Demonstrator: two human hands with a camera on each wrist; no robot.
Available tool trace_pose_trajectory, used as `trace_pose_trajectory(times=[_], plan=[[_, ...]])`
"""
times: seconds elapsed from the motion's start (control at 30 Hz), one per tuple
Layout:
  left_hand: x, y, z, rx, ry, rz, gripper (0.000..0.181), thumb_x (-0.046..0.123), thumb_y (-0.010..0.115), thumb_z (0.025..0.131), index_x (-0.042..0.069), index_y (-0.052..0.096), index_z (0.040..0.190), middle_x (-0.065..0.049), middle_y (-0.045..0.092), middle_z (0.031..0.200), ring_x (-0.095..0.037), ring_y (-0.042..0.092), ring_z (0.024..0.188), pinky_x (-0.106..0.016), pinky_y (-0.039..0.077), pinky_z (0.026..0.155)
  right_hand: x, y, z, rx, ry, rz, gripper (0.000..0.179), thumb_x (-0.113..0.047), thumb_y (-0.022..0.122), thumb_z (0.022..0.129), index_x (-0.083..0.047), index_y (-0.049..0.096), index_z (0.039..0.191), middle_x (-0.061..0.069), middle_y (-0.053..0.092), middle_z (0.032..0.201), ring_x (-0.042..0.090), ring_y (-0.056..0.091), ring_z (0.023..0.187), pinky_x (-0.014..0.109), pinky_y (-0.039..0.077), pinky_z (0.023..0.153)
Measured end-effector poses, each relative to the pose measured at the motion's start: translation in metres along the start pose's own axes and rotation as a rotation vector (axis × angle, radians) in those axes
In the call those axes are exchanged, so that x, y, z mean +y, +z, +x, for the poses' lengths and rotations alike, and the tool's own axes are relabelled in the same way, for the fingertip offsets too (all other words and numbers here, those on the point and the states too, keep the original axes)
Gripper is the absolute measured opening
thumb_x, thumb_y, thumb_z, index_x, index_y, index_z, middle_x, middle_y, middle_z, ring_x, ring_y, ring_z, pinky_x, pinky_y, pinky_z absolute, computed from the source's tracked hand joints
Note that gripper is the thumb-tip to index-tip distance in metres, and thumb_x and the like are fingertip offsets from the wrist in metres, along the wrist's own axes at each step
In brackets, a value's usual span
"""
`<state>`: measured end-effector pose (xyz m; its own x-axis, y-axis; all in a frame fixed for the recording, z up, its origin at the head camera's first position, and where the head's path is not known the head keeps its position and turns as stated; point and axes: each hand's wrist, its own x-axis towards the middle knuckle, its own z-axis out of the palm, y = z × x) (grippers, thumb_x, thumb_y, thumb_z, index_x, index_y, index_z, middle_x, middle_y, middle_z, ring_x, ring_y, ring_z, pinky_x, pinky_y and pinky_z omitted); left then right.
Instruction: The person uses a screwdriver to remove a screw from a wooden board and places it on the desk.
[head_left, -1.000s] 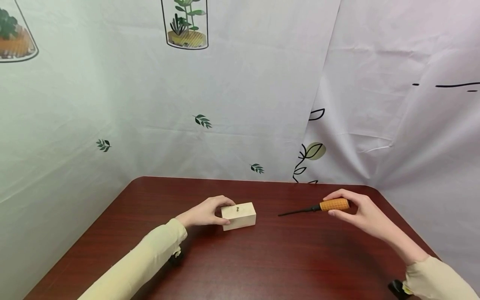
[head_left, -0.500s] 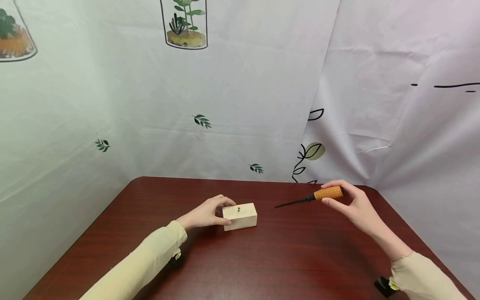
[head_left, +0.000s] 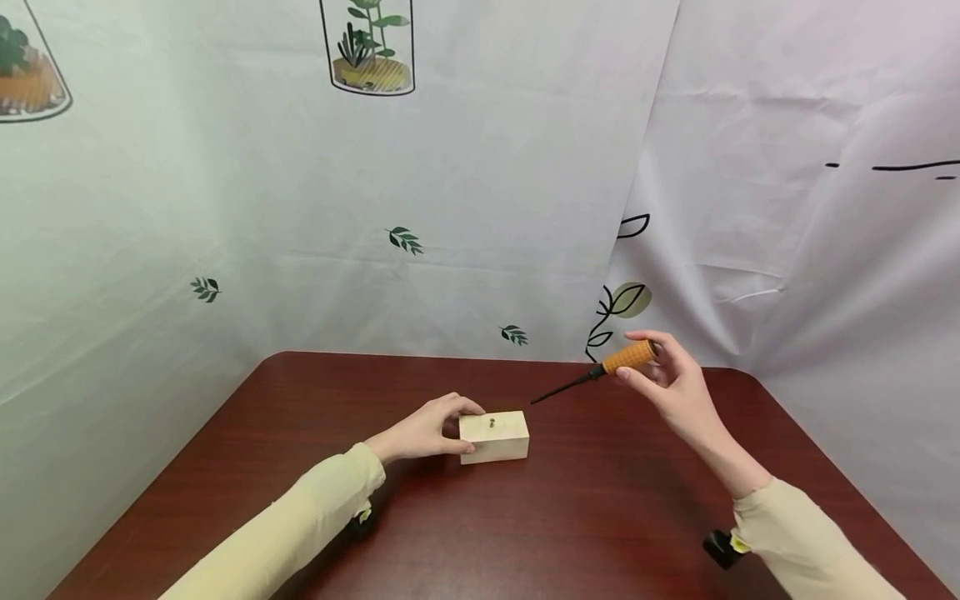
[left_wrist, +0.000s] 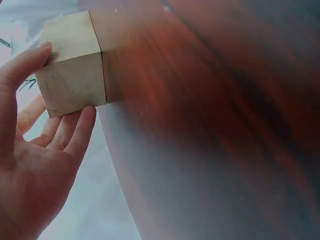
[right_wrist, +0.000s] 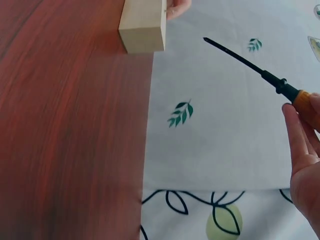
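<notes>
A pale wooden block (head_left: pixel 495 448) lies on the table, with two small dark screws (head_left: pixel 492 422) in its top face. My left hand (head_left: pixel 435 429) grips the block's left end, thumb on the near side and fingers on the far side. In the left wrist view the thumb and fingers hold opposite sides of the block (left_wrist: pixel 75 75). My right hand (head_left: pixel 678 387) holds a screwdriver (head_left: pixel 630 357) by its orange handle, raised over the table. Its black shaft slants down to the left, and the tip is in the air, up and right of the block. The right wrist view shows the screwdriver shaft (right_wrist: pixel 235 56) apart from the block.
The dark red wooden table (head_left: pixel 570 517) has rounded far corners. Behind it hangs a white cloth (head_left: pixel 480 183) printed with leaves and plant jars. A small black device (head_left: pixel 722 548) sits at the right sleeve.
My right hand has lifted the screwdriver and carried it left toward the block, its shaft tilting more steeply downward. The block and my left hand have shifted slightly right.
</notes>
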<state>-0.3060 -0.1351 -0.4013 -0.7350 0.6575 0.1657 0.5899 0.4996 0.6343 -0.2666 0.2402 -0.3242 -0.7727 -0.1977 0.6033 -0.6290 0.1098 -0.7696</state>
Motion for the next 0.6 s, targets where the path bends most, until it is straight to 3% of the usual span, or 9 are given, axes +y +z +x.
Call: trace_pose_trajectory(times=[0.6], plan=[[0.002,-0.001,0.003,-0.029,-0.048,-0.047,0.049,0.023,0.079,0.084,0.015,0.060,0.129,-0.006,0.056,0.118,-0.016,0.059,0.107,-0.025,0.057,0.088,-0.001,0.028,0.020,-0.007,-0.062,-0.019,0.058,0.003,0.062,0.094,-0.006,0.042,0.148,-0.001,0.065,0.120,0.005,0.069,0.105,0.020,0.058,0.084]])
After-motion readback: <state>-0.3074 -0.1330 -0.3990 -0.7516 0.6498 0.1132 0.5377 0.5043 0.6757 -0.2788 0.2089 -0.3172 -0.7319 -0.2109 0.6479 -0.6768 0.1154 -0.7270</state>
